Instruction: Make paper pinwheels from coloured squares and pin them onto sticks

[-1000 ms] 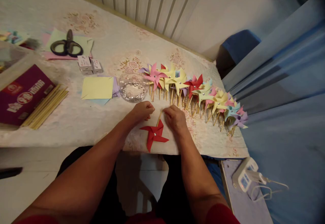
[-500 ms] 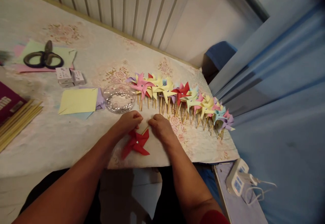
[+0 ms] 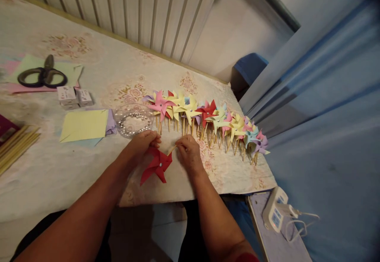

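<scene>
A red paper pinwheel (image 3: 158,165) with a small shiny pin at its centre lies near the table's front edge. My right hand (image 3: 187,149) pinches the far end of its thin wooden stick. Just beyond the blades, my left hand (image 3: 147,140) has its fingers curled together. Whether they hold or touch anything is hidden. A clear round dish (image 3: 135,121) ringed with shiny metal pins stands beyond the left hand. Past the right hand, a long row of finished pinwheels (image 3: 208,113) in pink, yellow, red, blue and purple lies on the cloth, blades overlapping.
Paper squares (image 3: 84,125) lie left of the dish. Small white boxes (image 3: 74,97) and black-handled scissors (image 3: 43,74) on more paper are farther back. Wooden sticks (image 3: 18,149) lie at far left. A power strip (image 3: 276,210) and blue curtain (image 3: 323,135) are at right.
The red pinwheel's blades have turned slightly, and its stick remains in my right hand. The left hand has drawn a little away from the stick. The whole view has shifted somewhat.
</scene>
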`<action>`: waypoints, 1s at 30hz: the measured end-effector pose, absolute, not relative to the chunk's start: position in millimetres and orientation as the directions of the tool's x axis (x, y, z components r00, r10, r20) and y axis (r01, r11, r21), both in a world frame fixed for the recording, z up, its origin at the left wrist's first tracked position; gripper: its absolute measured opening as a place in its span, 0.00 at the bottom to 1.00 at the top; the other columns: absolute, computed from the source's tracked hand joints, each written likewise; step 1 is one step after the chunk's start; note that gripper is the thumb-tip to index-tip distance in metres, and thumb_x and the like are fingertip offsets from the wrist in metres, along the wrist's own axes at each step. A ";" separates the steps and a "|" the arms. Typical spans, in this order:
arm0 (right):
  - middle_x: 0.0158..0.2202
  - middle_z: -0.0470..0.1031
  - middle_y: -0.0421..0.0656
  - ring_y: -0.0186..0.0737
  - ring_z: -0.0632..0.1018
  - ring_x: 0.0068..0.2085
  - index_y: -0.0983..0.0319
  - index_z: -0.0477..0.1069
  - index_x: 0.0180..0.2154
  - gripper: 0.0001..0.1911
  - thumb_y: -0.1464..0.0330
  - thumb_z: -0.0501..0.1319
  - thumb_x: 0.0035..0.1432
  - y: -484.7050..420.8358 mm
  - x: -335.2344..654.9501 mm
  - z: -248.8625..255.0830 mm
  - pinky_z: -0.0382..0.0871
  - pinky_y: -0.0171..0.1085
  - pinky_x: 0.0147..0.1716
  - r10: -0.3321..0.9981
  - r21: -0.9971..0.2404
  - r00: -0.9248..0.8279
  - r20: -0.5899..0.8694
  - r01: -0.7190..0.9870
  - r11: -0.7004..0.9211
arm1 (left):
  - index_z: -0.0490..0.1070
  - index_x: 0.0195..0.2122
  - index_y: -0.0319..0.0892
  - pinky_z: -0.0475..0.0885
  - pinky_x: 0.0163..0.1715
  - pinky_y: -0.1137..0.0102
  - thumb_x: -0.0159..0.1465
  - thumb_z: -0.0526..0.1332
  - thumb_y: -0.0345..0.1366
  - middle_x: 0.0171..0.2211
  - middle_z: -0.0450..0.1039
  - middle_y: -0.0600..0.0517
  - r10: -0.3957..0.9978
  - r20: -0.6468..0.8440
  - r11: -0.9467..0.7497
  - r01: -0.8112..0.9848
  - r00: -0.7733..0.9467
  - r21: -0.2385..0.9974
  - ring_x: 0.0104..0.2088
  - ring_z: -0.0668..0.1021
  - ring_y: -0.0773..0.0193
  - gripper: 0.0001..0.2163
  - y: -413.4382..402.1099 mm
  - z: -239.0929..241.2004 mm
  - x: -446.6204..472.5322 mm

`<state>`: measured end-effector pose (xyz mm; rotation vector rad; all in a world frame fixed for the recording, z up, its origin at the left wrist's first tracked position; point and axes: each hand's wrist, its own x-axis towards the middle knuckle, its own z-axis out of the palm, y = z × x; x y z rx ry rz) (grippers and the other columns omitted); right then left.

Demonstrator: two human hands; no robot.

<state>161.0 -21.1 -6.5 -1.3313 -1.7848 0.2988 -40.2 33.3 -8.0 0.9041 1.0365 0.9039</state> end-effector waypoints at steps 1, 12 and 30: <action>0.32 0.69 0.42 0.39 0.72 0.36 0.59 0.75 0.32 0.09 0.73 0.58 0.62 -21.5 160.4 -5.2 0.66 0.36 0.36 0.868 -0.649 -0.033 0.496 0.650 0.396 | 0.73 0.32 0.38 0.70 0.28 0.71 0.53 0.66 0.49 0.28 0.75 0.51 0.916 -0.311 0.367 -0.216 0.254 0.905 0.26 0.75 0.66 0.17 32.9 -8.0 -40.9; 0.30 0.71 0.39 0.37 0.71 0.32 0.59 0.73 0.28 0.03 0.68 0.63 0.53 -24.9 147.3 6.8 0.65 0.35 0.32 0.875 -0.888 0.302 0.378 0.386 0.250 | 0.72 0.30 0.39 0.68 0.27 0.71 0.52 0.67 0.43 0.26 0.74 0.52 0.864 -0.328 0.368 -0.035 0.382 0.929 0.25 0.74 0.66 0.12 23.7 1.1 -27.2; 0.17 0.65 0.31 0.30 0.65 0.18 0.59 0.68 0.26 0.08 0.65 0.66 0.46 -28.2 127.1 0.9 0.58 0.31 0.19 0.946 -0.999 0.323 -0.041 0.016 -0.049 | 0.72 0.32 0.40 0.65 0.23 0.72 0.51 0.61 0.42 0.24 0.74 0.53 0.760 -0.351 0.322 0.153 0.547 0.934 0.23 0.75 0.66 0.12 8.3 3.4 -9.6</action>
